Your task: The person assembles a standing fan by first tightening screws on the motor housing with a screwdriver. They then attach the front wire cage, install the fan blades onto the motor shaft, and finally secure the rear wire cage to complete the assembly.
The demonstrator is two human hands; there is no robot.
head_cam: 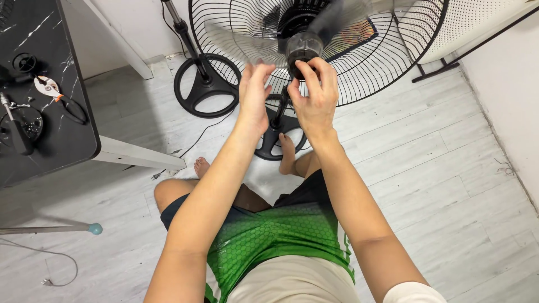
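A pedestal fan stands in front of me with its black wire rear grille (387, 62) exposed and its translucent blades (236, 36) on the hub. My right hand (315, 95) has its fingers wrapped on the clear blade hub cap (303, 47) at the fan's centre. Just left of the hub, my left hand (254, 92) is raised with its fingers apart and nothing in it. The fan's round black base (275, 140) sits on the floor between my feet.
A second round black fan base (205, 84) with a pole stands behind on the left. A black marble-look table (50, 112) at left carries pliers (59, 95) and small parts. A white wall lies at right, a power cord on the pale plank floor (438, 185).
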